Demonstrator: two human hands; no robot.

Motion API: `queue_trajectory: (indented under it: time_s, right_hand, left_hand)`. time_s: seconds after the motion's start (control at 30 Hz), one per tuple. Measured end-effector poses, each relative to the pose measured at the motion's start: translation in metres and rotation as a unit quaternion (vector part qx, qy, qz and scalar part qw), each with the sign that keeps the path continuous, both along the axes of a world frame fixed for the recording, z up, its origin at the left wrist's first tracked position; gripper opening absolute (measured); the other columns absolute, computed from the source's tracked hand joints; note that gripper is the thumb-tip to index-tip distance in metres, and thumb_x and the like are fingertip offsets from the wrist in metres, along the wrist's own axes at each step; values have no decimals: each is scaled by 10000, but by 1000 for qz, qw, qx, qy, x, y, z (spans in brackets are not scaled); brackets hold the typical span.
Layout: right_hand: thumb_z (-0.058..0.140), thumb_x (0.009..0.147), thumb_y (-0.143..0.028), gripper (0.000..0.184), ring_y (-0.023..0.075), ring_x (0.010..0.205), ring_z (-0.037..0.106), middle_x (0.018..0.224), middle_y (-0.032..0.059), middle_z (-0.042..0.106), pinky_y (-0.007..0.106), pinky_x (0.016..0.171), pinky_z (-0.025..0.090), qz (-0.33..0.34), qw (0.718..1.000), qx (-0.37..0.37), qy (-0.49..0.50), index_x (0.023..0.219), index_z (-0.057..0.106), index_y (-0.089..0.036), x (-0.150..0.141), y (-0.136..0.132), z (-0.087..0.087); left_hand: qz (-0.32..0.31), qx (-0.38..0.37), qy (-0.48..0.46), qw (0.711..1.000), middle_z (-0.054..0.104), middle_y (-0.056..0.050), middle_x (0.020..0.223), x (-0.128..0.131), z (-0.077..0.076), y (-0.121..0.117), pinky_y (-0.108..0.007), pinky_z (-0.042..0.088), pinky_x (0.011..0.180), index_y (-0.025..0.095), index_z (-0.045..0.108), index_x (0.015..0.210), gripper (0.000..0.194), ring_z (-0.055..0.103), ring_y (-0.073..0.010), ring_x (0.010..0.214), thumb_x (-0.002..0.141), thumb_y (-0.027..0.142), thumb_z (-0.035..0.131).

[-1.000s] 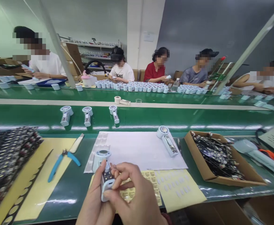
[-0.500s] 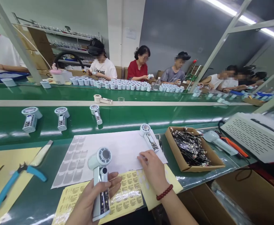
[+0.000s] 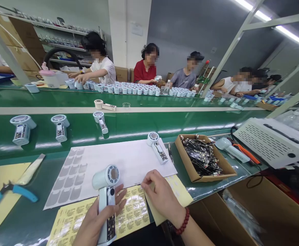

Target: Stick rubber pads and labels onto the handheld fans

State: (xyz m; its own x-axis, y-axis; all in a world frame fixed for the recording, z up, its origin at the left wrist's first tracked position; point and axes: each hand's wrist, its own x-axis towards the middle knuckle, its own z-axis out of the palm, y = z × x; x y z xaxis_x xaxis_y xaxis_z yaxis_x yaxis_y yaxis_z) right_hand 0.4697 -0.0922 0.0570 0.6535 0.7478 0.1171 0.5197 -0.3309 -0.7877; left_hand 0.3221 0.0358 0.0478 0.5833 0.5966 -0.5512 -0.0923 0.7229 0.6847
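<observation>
My left hand (image 3: 94, 217) is wrapped round the handle of a light-blue handheld fan (image 3: 102, 179), its head up and the circuit board in the handle facing me. My right hand (image 3: 162, 196) has thumb and forefinger pinched at the upper left edge of a yellow sticker sheet (image 3: 181, 193). What those fingertips hold, if anything, is too small to make out. Under the left hand lies another yellow sheet of printed labels (image 3: 135, 208). Beyond my hands, a second fan (image 3: 159, 152) rests on a white sheet (image 3: 129, 153) with grey stickers along its left side.
A cardboard box of circuit boards (image 3: 207, 177) stands at right, near a pale fan part (image 3: 232, 150) and orange-handled tool (image 3: 246, 153). Blue cutters (image 3: 24, 193) lie at left. Several fans, including one at left (image 3: 21, 133), stand on the green belt (image 3: 129, 123). Co-workers sit opposite.
My right hand has moved left and slightly down to the small sticker sheet's edge. My left hand still holds the fan. Across the belt, a co-worker has reached toward the cups.
</observation>
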Motion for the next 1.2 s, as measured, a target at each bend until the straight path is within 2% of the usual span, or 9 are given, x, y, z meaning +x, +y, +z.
queue_trajectory:
  time_s: [0.23,0.3,0.4,0.47,0.57,0.8,0.93,1.03,1.2]
  right_hand:
    - [533,854,-72,166,236,891,593,965,55,591,352,730,474,9,1000,-20,-3,779,565,-216,-5,5,-9]
    - [570,874,-110,138,205,879,613,951,34,605,330,754,488,29,999,-9,21,785,590,-214,0,0,-5]
    - [610,910,-224,99,164,808,625,943,20,617,261,642,490,47,997,9,64,812,622,-212,4,-8,1]
    - [608,917,-256,108,156,783,619,947,24,614,246,598,477,43,996,18,72,824,630,-208,3,-9,2]
    - [585,909,-208,98,158,774,609,949,26,607,271,660,489,26,999,15,38,820,624,-209,-2,-2,-3]
    - [579,879,-157,131,168,772,603,945,26,617,290,691,481,45,999,20,23,776,636,-214,-5,6,-11]
    - [651,879,-282,118,149,778,591,919,21,601,242,614,453,66,987,74,127,790,658,-206,0,-3,0]
    - [672,862,-333,163,145,774,553,902,22,565,232,555,385,58,966,126,220,778,637,-198,-5,-3,10]
    - [667,865,-344,160,122,720,510,932,14,547,219,489,328,114,939,141,293,805,622,-203,-26,15,34]
  left_hand:
    - [11,-15,-2,1000,714,-158,1227,-2,0,2,-492,460,1088,179,680,1102,571,528,-412,1303,558,35,777]
    - [12,-11,1,1000,712,-169,1227,-4,-2,3,-509,467,1078,170,661,1142,620,539,-421,1287,549,35,779]
    - [24,-14,3,1000,725,-168,1195,-5,-9,6,-514,480,1062,176,642,1171,680,533,-432,1287,521,28,778]
    - [28,-18,9,999,728,-151,1197,-5,-13,8,-506,492,1052,200,650,1150,648,525,-425,1297,535,38,774]
    - [23,-24,13,999,723,-152,1207,-5,-14,10,-488,505,1040,202,667,1110,576,522,-414,1304,565,41,760]
    - [19,-21,6,1000,713,-118,1257,-12,8,3,-432,477,1076,226,680,1163,600,513,-383,1323,588,104,804]
    - [-1,5,13,1000,702,-131,1277,-15,22,1,-435,514,1047,179,702,1114,464,588,-361,1255,659,164,789]
    - [-4,15,40,999,711,-131,1258,-15,29,2,-342,588,925,152,716,1085,427,653,-314,1172,666,122,790]
    - [-36,37,67,996,770,-80,845,-8,39,7,-228,564,646,138,734,1076,493,729,-212,785,615,208,891]
